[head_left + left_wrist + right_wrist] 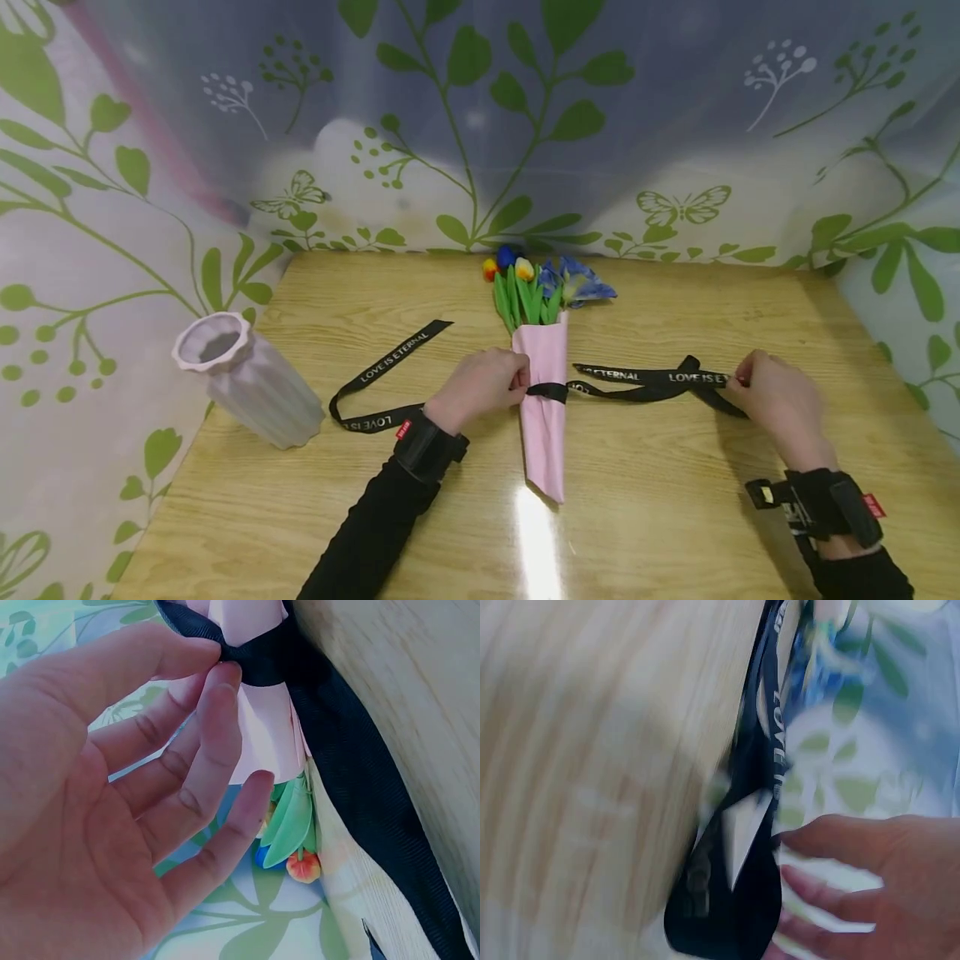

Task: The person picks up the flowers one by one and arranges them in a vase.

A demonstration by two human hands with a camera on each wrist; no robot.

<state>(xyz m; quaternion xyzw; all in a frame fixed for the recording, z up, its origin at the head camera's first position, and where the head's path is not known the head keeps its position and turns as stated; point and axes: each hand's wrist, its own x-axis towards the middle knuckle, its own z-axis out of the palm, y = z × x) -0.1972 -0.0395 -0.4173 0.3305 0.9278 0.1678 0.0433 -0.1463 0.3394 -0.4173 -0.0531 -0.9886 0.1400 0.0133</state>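
Both hands pinch the black ribbon, well apart.

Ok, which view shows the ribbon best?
The head view: it shows the ribbon across the wrap and trailing to both sides, lettering readable. The left wrist view gives a closer but cropped look at it by the left hand; the right wrist view shows only the stretch leading to the right hand, blurred.
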